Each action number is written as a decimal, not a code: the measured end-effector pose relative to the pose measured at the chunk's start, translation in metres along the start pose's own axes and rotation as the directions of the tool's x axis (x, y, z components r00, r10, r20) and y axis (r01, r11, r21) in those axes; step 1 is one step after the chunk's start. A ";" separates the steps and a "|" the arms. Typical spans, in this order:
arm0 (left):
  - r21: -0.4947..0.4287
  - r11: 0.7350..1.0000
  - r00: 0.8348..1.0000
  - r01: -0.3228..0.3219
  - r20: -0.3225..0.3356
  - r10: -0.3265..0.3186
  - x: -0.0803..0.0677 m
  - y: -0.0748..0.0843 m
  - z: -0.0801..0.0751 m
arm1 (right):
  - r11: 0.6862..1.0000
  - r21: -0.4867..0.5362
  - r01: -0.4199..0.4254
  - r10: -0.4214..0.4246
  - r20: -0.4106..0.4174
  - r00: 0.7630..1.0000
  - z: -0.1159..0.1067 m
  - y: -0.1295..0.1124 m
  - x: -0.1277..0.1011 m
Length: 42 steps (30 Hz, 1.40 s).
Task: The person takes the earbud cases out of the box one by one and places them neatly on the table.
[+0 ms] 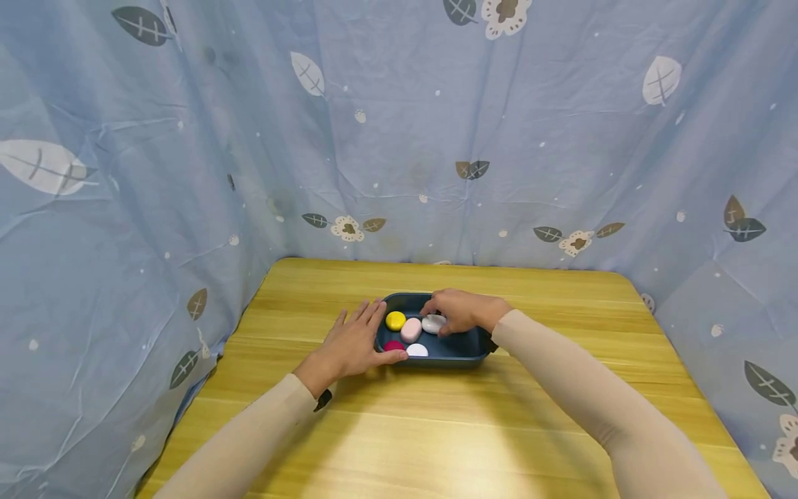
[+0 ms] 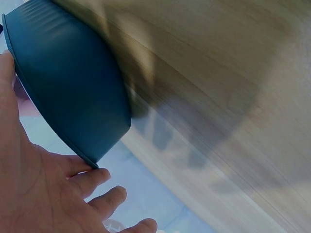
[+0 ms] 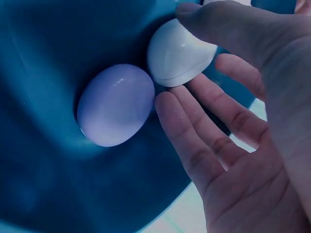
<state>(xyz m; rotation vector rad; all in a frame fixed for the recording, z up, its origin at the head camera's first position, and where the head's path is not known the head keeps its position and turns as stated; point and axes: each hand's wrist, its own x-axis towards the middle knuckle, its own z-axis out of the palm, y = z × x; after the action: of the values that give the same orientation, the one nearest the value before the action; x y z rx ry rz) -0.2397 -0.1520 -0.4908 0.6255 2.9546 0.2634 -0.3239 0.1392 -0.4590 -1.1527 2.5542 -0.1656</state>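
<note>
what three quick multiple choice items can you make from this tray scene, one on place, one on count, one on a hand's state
1. Where does the dark blue tray stand?
A. on the wooden table
B. on the floor
C. on a chair

2. How many rounded pieces show in the tray in the head view?
A. two
B. five
C. nine

3. How is the left hand?
A. curled round a yellow piece
B. flat with straight fingers against the tray's side
C. raised far above the table

Answers:
1 A, the tray sits on the wood surface.
2 B, yellow piece, pink piece, red piece, white piece and the pale piece at the right hand.
3 B, its fingers lie straight beside the tray.
</note>
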 end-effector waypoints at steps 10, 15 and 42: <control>-0.001 1.000 1.000 -0.009 0.000 0.009 0.000 -0.001 0.000 | 1.000 0.005 -0.026 0.026 0.008 1.000 0.005 -0.001 0.005; -0.005 1.000 1.000 -0.005 0.001 0.005 0.001 -0.001 0.000 | 0.999 0.011 -0.034 0.034 0.005 0.999 0.006 0.000 0.005; -0.062 0.998 1.000 0.009 -0.004 -0.010 0.001 -0.001 0.002 | 0.993 0.112 0.034 -0.009 -0.223 0.975 -0.020 0.027 -0.047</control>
<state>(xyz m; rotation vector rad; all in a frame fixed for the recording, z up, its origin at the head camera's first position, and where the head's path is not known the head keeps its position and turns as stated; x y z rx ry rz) -0.2408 -0.1518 -0.4929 0.6036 2.9396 0.3540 -0.3213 0.1917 -0.4349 -1.1772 2.6829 -0.4656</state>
